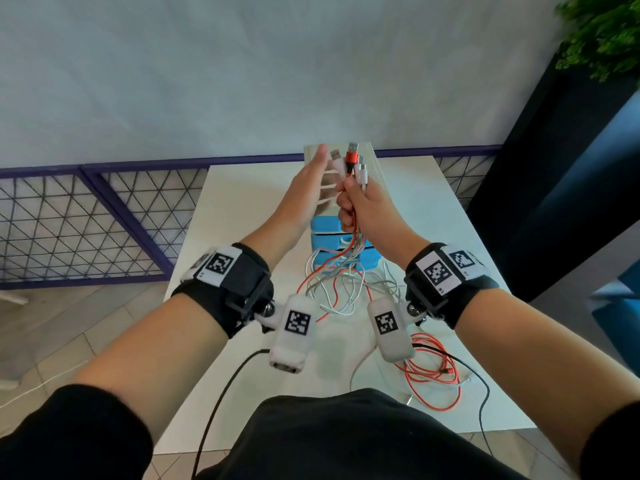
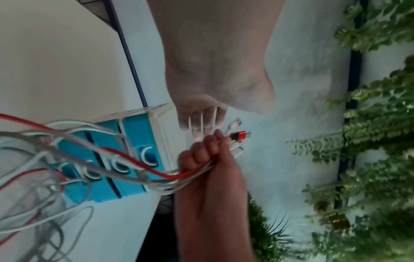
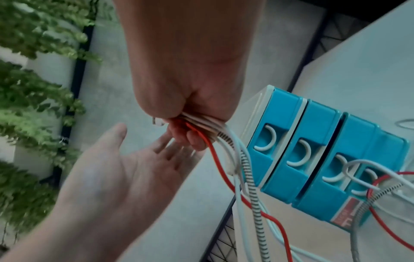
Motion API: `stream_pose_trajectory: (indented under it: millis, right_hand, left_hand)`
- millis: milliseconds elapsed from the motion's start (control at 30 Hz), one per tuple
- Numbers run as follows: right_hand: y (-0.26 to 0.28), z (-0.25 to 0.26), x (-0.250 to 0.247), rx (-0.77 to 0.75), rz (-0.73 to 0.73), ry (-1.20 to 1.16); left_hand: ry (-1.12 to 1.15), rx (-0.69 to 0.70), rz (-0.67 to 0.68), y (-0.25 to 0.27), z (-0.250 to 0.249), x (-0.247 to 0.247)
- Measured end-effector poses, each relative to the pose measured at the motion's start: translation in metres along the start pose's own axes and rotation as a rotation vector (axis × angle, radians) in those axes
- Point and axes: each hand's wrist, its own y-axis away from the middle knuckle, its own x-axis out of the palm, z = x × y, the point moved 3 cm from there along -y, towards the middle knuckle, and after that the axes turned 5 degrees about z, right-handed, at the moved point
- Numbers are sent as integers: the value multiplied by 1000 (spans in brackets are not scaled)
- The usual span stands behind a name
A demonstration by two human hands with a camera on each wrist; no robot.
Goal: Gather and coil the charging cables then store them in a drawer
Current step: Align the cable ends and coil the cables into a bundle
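White table (image 1: pixel 242 216) under both hands. Right hand (image 1: pixel 363 209) fists the cables (image 1: pixel 349 271) near their plugs; left hand (image 1: pixel 304 188) flat, fingers straight, just beside it. Risk: trailing loops below the hands could snag the blue drawer unit (image 1: pixel 325 237). Cables red, white, braided, tangled.

I've got the cables (image 1: pixel 349 247) bunched in a fist: a red one, several white ones and a black-and-white braided one. Their plug ends (image 1: pixel 351 161) stick up above my grip, a red-and-black USB plug and white ones beside it. Below, the cords hang down in loose tangled loops onto the table. More red and white cord lies in a loose coil (image 1: pixel 433 372) nearer me. Behind the hanging cords stands the drawer unit (image 3: pixel 313 150), blue fronts with white curved handles, drawers closed.
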Motion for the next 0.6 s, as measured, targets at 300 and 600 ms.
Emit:
stream_pose_trajectory:
  millis: [300,600]
  right_hand:
    - [8,-10,18,64,43,169]
    - [11,-7,17,98,157,25]
  left_hand:
    - [-22,34,-74,-11,-7,7]
    - [62,-62,78,-6,3,5]
